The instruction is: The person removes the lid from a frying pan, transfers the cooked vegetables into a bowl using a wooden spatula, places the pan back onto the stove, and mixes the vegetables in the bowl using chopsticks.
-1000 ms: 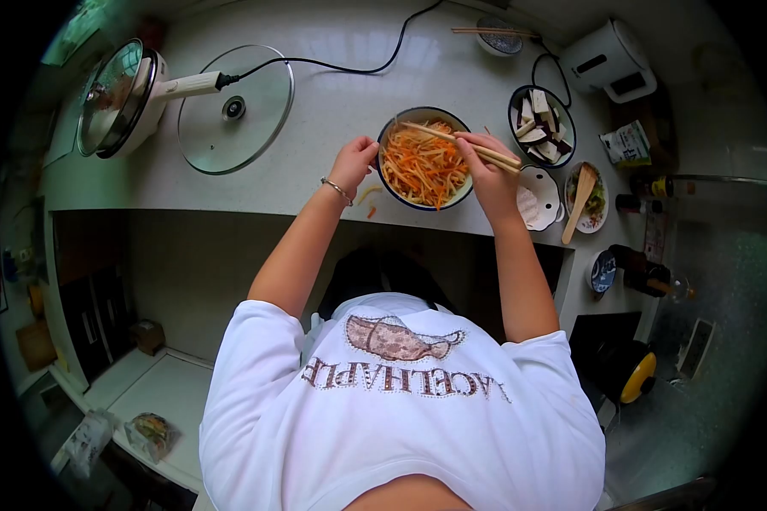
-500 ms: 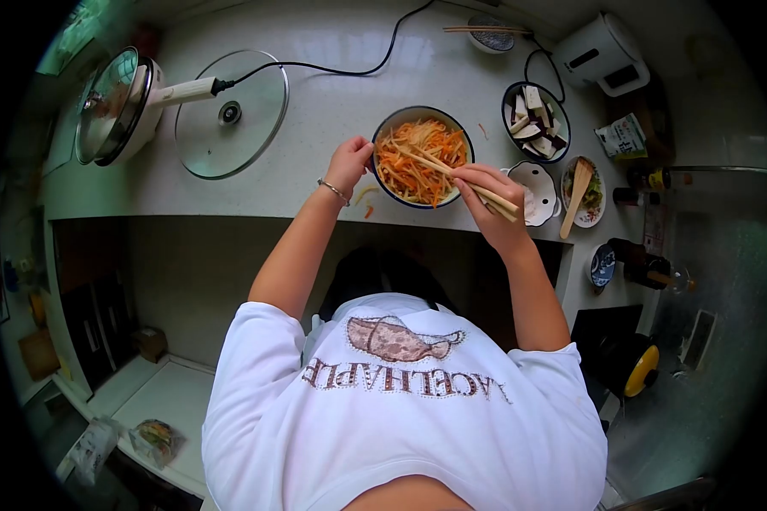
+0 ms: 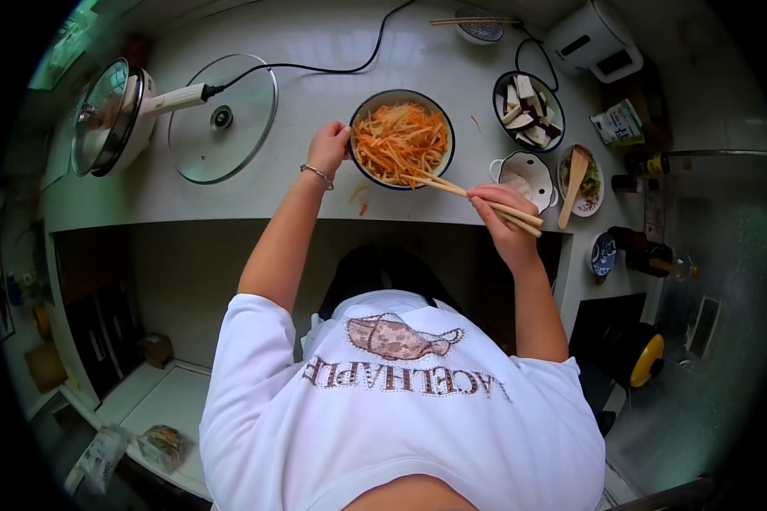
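Observation:
A dark-rimmed bowl (image 3: 449, 162) full of shredded orange and pale vegetables (image 3: 399, 140) stands near the counter's front edge. My left hand (image 3: 328, 148) grips its left rim with fingers closed. In my right hand (image 3: 504, 223), to the lower right of the bowl, is a pair of wooden chopsticks (image 3: 452, 187); their tips reach into the shreds at the bowl's lower right edge. Just behind my right hand is a white dish with holes (image 3: 537, 173), holding something pale. A few loose shreds (image 3: 363, 209) lie on the counter below the bowl.
A glass lid (image 3: 230, 145) and a lidded electric pan (image 3: 132, 128) with a black cord are at the left. To the right stand a bowl of white and dark pieces (image 3: 528, 115), a plate with a wooden spatula (image 3: 576, 183), a small blue bowl (image 3: 603, 254) and a white appliance (image 3: 590, 41).
The bowl and my left hand have shifted left and up in view. My right hand has moved down and right, and the chopsticks now reach the bowl's lower right edge instead of its middle.

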Demonstrator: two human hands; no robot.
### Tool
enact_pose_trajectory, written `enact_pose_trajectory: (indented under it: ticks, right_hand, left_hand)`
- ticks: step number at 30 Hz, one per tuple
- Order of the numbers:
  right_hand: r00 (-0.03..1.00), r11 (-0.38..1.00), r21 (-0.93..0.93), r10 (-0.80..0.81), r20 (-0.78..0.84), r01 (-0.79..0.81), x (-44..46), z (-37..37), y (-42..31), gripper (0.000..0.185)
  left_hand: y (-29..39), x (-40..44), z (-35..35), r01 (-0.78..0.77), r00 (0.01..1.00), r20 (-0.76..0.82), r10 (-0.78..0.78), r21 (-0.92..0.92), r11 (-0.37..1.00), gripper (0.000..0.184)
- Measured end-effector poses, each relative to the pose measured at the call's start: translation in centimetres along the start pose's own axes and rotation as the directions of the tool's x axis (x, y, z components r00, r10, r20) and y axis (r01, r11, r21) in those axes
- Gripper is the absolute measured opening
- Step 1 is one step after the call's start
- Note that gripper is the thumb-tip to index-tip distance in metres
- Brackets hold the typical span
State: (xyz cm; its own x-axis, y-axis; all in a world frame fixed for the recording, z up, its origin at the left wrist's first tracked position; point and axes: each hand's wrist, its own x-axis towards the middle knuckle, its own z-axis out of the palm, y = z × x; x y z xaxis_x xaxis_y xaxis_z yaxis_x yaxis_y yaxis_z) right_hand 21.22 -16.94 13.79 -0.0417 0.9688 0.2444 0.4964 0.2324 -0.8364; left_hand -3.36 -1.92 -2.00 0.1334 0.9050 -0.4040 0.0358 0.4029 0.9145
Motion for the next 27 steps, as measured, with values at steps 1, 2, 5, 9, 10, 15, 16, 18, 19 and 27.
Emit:
enact_pose_trajectory:
  ticks: [1, 2, 5, 9, 10, 15, 16, 18, 19, 27]
  right_hand:
    - [1.000, 1.000, 0.001, 0.000, 0.000, 0.000, 0.0, 0.5, 0.3, 0.011]
    - [1.000, 0.999, -0.048, -0.013, 0.024, 0.014, 0.2, 1.2, 0.5, 0.011]
    - [0.999, 0.996, -0.084, -0.040, 0.022, 0.042, 1.5, 1.9, 1.8, 0.011]
    - [0.997, 0.996, -0.094, -0.007, -0.082, -0.001, 1.9, 0.9, 0.9, 0.009]
    - [0.993, 0.994, -0.110, -0.021, -0.115, 0.008, 1.8, 0.8, 0.9, 0.010]
    - [0.980, 0.986, -0.164, 0.004, -0.197, -0.037, 3.4, 2.9, 3.4, 0.010]
    - [0.977, 0.991, -0.132, -0.049, -0.209, 0.022, 4.1, 3.6, 4.6, 0.010]
    - [0.970, 0.995, -0.069, -0.081, -0.227, 0.067, 4.7, 4.1, 5.2, 0.010]
    - [0.970, 0.995, -0.068, -0.083, -0.228, 0.069, 4.7, 4.0, 5.0, 0.010]
    - [0.951, 0.999, 0.007, 0.034, -0.307, -0.033, 4.7, 3.2, 4.1, 0.011]
  left_hand:
    - [0.2, 0.0, -0.1, -0.001, 1.000, -0.014, 0.001, -0.012, 1.000, 0.019]
    - [0.2, 0.2, -0.3, -0.002, 1.000, -0.015, 0.001, -0.010, 1.000, 0.019]
    - [0.4, 0.4, -0.8, 0.013, 1.000, -0.005, -0.013, 0.004, 1.000, 0.019]
    - [1.1, -0.3, -1.1, 0.100, 0.995, -0.020, -0.102, -0.072, 0.992, 0.015]
    - [0.9, -0.6, -1.0, 0.131, 0.991, -0.021, -0.135, -0.127, 0.983, 0.014]
    - [0.9, -2.0, -0.5, 0.199, 0.979, 0.021, -0.201, -0.255, 0.946, 0.013]
    - [0.8, -2.2, -0.3, 0.207, 0.978, 0.039, -0.205, -0.291, 0.934, 0.012]
    - [1.0, -3.1, 0.3, 0.212, 0.976, 0.032, -0.214, -0.343, 0.915, 0.012]
    - [1.1, -3.5, 0.7, 0.219, 0.974, 0.029, -0.226, -0.395, 0.892, 0.012]
    - [1.0, -4.0, 2.9, 0.281, 0.959, 0.134, -0.251, -0.586, 0.760, 0.011]
